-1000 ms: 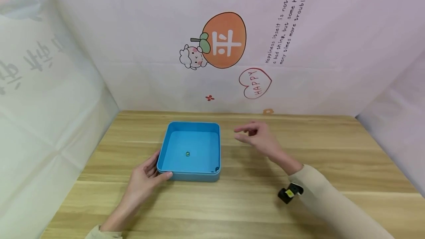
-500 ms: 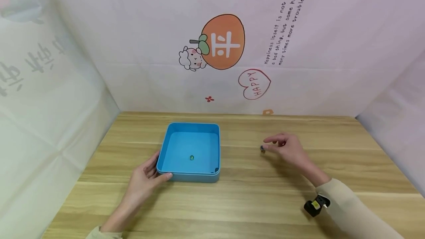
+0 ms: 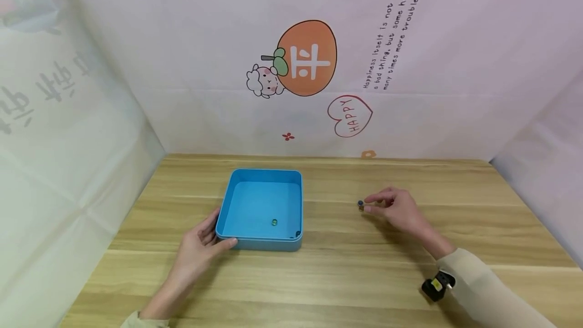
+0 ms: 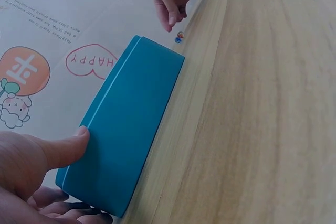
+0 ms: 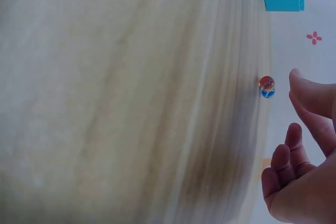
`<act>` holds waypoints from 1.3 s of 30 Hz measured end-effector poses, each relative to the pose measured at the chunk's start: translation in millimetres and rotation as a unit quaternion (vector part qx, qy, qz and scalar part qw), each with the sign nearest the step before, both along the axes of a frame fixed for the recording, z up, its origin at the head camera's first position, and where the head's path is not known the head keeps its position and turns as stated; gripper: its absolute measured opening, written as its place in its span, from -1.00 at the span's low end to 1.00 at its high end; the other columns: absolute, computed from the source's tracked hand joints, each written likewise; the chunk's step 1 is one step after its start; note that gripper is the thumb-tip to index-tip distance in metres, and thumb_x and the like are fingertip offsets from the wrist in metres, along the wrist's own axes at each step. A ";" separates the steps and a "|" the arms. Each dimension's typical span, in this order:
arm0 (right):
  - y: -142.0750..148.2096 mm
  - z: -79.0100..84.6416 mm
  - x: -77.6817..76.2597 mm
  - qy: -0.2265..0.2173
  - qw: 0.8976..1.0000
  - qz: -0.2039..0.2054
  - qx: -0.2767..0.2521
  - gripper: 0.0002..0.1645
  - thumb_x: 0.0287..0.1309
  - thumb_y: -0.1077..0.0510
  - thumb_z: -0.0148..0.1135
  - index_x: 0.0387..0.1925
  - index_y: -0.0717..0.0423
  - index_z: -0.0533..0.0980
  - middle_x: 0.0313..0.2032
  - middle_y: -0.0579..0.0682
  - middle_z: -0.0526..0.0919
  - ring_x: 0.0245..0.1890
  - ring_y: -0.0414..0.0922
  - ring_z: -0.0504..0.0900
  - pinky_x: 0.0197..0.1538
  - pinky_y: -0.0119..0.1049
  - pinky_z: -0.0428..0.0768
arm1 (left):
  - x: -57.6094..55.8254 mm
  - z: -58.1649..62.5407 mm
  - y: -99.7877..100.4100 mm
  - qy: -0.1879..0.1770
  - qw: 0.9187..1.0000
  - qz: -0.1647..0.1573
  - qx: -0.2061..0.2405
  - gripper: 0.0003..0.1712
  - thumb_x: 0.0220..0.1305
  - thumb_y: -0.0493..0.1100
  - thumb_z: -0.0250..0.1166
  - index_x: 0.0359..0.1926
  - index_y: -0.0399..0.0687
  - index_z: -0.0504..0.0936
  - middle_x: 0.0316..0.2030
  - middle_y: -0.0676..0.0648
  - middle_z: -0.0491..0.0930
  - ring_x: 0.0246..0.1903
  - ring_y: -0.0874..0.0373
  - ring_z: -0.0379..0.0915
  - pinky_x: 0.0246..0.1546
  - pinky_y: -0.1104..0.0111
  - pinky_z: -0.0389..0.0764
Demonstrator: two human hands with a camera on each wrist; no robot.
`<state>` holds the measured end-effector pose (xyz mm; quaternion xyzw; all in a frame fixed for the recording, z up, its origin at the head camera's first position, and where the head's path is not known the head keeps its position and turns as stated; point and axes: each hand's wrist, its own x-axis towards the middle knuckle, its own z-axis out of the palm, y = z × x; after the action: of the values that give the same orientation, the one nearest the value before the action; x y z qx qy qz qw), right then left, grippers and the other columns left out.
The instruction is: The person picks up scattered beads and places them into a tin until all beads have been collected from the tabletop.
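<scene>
My left hand (image 3: 193, 254) grips the near left corner of a square blue box (image 3: 266, 243), thumb over the front rim and fingers along the left side. Inside, a green glass marble (image 3: 274, 222) lies on the floor, and a dark marble (image 3: 298, 234) sits in the near right corner. To the right of the box, a blue marble (image 3: 360, 202) and an orange-red marble (image 5: 266, 82) stand close together on the table. Just right of them is my right hand (image 3: 401, 210), thumb and index finger apart; the right wrist view shows the fingertips beside the marbles, holding nothing.
The wood-grain table (image 3: 346, 287) ends at a white printed cloth (image 3: 205, 65) at the back. More cloth hangs along the left and right sides. A small black camera (image 3: 433, 288) is worn on the right wrist.
My right hand has moved from beside the box rightward to the two marbles. The green marble has rolled right and nearer inside the box. My left hand stays on the corner.
</scene>
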<state>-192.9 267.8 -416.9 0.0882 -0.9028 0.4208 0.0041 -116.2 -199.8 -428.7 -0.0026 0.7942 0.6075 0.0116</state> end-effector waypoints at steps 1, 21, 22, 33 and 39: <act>0.0 -0.4 0.0 0.002 1.000 0.001 0.002 -0.75 0.25 0.18 0.54 -0.09 0.24 0.78 -0.14 0.14 0.65 -0.29 -0.02 0.45 -0.32 -0.33 0.44 | 0.0 0.3 0.2 0.000 1.000 0.000 0.001 0.04 0.23 -0.30 0.58 0.60 -0.29 0.21 0.56 -0.32 0.16 0.50 -0.19 0.16 0.35 0.15 0.40; -5.0 -9.8 -2.9 0.051 0.997 0.035 0.040 -0.87 0.17 0.24 0.60 -0.23 0.18 0.82 -0.21 0.07 0.65 -0.36 -0.09 0.44 -0.34 -0.34 0.43 | -0.9 0.3 -0.5 0.007 1.000 -0.004 0.008 0.01 0.24 -0.34 0.56 0.59 -0.32 0.22 0.54 -0.34 0.18 0.49 -0.20 0.18 0.35 0.14 0.39; -5.2 -9.9 -2.8 0.052 0.997 0.035 0.040 -0.87 0.16 0.24 0.60 -0.24 0.18 0.82 -0.20 0.06 0.65 -0.36 -0.10 0.44 -0.34 -0.34 0.43 | -0.7 0.3 -0.8 0.006 1.000 -0.004 0.007 0.01 0.24 -0.33 0.56 0.59 -0.32 0.22 0.54 -0.34 0.18 0.49 -0.19 0.18 0.35 0.14 0.39; -5.1 -11.3 -3.0 0.048 0.997 0.035 0.052 -0.87 0.18 0.26 0.58 -0.22 0.18 0.82 -0.22 0.04 0.65 -0.33 -0.08 0.45 -0.31 -0.33 0.45 | 0.1 0.5 -1.3 -0.004 1.000 -0.001 0.009 0.01 0.24 -0.31 0.57 0.59 -0.31 0.23 0.54 -0.33 0.18 0.49 -0.19 0.18 0.35 0.14 0.40; -3.2 -11.6 -2.0 0.047 0.997 0.037 0.052 -0.89 0.18 0.25 0.58 -0.23 0.16 0.82 -0.23 0.03 0.65 -0.32 -0.08 0.47 -0.31 -0.33 0.47 | 0.9 0.9 -1.5 -0.003 1.000 -0.003 0.011 0.00 0.25 -0.31 0.56 0.59 -0.31 0.22 0.55 -0.33 0.18 0.50 -0.19 0.16 0.36 0.14 0.39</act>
<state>-194.9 264.6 -428.4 0.1414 -0.9184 0.3685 0.0263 -115.3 -201.3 -427.8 -0.0024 0.7872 0.6164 0.0160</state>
